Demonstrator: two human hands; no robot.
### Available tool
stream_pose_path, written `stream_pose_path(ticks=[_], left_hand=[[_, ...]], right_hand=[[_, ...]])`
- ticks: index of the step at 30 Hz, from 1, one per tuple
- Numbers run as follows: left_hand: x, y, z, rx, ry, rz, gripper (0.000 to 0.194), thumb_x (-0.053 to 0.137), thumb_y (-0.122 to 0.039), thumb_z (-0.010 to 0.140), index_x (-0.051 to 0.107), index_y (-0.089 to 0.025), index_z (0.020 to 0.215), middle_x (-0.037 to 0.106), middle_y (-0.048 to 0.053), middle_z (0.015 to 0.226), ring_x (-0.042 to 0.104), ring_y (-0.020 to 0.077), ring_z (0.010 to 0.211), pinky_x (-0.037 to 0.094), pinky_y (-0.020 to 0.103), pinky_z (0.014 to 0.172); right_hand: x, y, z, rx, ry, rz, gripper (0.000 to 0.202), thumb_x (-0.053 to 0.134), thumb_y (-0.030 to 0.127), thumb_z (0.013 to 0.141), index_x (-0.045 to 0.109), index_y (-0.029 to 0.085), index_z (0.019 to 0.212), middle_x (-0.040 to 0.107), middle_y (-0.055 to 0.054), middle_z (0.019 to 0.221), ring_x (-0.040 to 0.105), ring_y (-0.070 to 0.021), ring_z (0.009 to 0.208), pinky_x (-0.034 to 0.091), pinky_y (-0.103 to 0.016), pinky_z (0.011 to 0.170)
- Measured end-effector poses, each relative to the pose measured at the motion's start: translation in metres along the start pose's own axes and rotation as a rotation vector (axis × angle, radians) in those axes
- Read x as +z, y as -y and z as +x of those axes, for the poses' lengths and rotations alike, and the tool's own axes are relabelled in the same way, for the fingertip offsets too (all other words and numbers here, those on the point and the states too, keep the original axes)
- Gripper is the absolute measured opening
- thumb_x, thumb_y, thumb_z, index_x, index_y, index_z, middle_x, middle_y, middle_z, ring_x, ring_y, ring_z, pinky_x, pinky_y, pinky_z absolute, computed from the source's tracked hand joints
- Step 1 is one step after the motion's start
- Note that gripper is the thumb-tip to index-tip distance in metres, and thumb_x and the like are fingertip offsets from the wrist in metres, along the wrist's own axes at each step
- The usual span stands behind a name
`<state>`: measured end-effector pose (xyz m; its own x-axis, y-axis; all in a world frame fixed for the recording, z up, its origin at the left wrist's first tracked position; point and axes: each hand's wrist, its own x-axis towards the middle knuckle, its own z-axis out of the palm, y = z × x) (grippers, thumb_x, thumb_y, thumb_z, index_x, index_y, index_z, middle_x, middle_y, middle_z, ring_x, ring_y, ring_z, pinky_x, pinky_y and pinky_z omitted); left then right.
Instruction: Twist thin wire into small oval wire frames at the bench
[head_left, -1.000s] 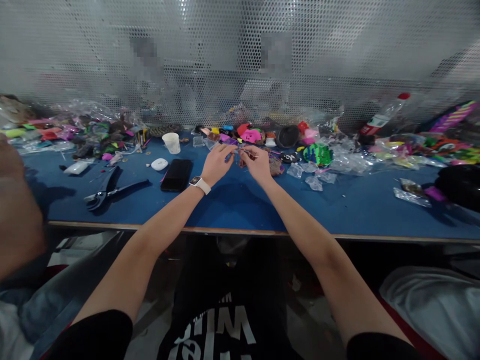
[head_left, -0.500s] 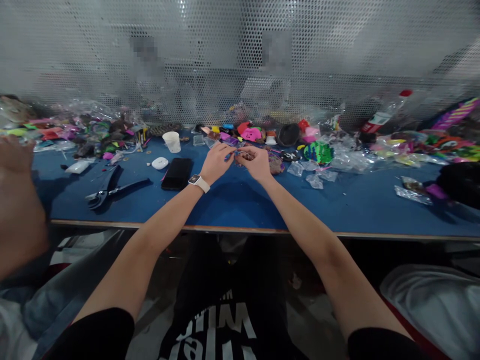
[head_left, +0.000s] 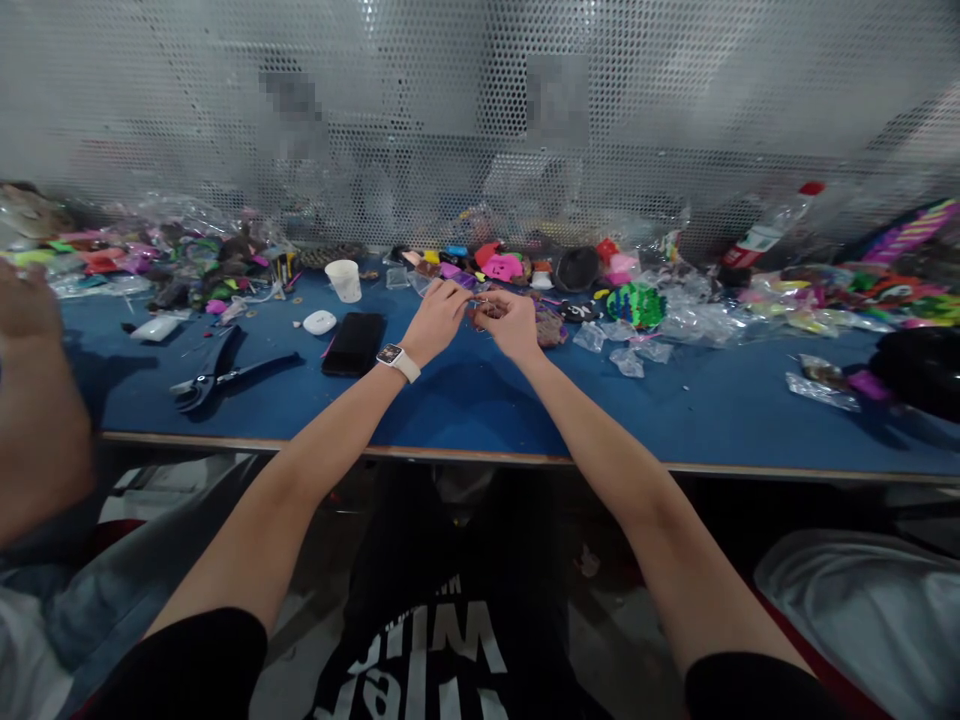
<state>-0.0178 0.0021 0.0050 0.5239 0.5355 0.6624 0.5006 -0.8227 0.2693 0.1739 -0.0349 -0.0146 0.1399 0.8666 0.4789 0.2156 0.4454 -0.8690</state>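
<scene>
Fingertips of my left hand (head_left: pixel 436 322) and my right hand (head_left: pixel 513 324) meet above the middle of the blue table. Both are closed in a pinch around a small, thin, shiny piece (head_left: pixel 480 303), too small to name and mostly covered by the fingers. A pale-banded smartwatch is on my left wrist. Right beside my right hand lies a brownish-grey lump (head_left: pixel 550 328). A black phone (head_left: pixel 353 344) rests on the table to the left of my left wrist.
Large pliers-like cutters (head_left: pixel 217 378), a white case (head_left: pixel 319 322) and a paper cup (head_left: pixel 343 281) are at left. Clear plastic bags (head_left: pixel 701 322), a green sequined piece (head_left: pixel 636 305) and a red-capped bottle (head_left: pixel 776 230) are at right. A co-worker's arm (head_left: pixel 37 430) is at far left.
Both hands stay pinched together at nearly the same place, with slight finger shifts. The view has moved a little.
</scene>
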Motion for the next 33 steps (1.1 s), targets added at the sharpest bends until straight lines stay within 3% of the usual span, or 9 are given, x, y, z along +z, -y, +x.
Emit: stream_pose_path(ticks=[5,10,18,25,33], left_hand=[[0.006,0.007,-0.001,-0.061,-0.016,-0.061,0.024,0.056,-0.018,0.115,0.079,-0.023,0.117,0.075,0.015,0.121,0.066,0.0371,0.122,0.056,0.061,0.117],[0.005,0.015,0.0,-0.108,0.079,-0.108,0.016,0.062,-0.012,0.11,0.074,-0.022,0.112,0.076,0.013,0.118,0.068,0.0338,0.119,0.056,0.056,0.116],[0.0,0.025,0.003,-0.065,0.151,-0.224,0.008,0.067,-0.016,0.11,0.072,-0.021,0.106,0.071,0.012,0.12,0.07,0.0276,0.117,0.061,0.047,0.109],[0.003,0.022,0.001,-0.11,0.244,-0.287,0.011,0.068,-0.016,0.108,0.069,-0.021,0.099,0.071,0.01,0.109,0.07,0.0255,0.106,0.063,0.047,0.107],[0.014,0.023,-0.002,-0.177,0.254,-0.332,0.01,0.067,-0.016,0.105,0.071,-0.021,0.097,0.075,0.011,0.109,0.071,0.0254,0.104,0.062,0.048,0.107]], right_hand=[[0.002,0.007,-0.003,0.009,-0.006,-0.044,0.059,0.101,0.071,0.074,0.086,0.023,0.103,0.084,-0.005,0.081,0.081,-0.0276,0.072,0.073,-0.046,0.074],[-0.002,0.012,-0.006,-0.051,0.036,-0.123,0.057,0.098,0.074,0.077,0.088,0.024,0.101,0.085,-0.007,0.081,0.08,-0.028,0.072,0.072,-0.047,0.076],[-0.016,0.016,-0.004,-0.129,0.107,-0.274,0.027,0.095,0.037,0.086,0.093,0.022,0.11,0.089,-0.008,0.092,0.085,-0.0305,0.086,0.073,-0.05,0.092],[-0.024,0.012,0.0,-0.1,0.184,-0.24,0.031,0.1,0.043,0.081,0.089,0.023,0.102,0.087,-0.007,0.088,0.084,-0.0312,0.081,0.071,-0.05,0.083],[-0.023,0.01,0.0,-0.092,0.195,-0.318,0.023,0.093,0.026,0.076,0.086,0.023,0.098,0.088,-0.006,0.089,0.083,-0.0296,0.078,0.069,-0.044,0.078]])
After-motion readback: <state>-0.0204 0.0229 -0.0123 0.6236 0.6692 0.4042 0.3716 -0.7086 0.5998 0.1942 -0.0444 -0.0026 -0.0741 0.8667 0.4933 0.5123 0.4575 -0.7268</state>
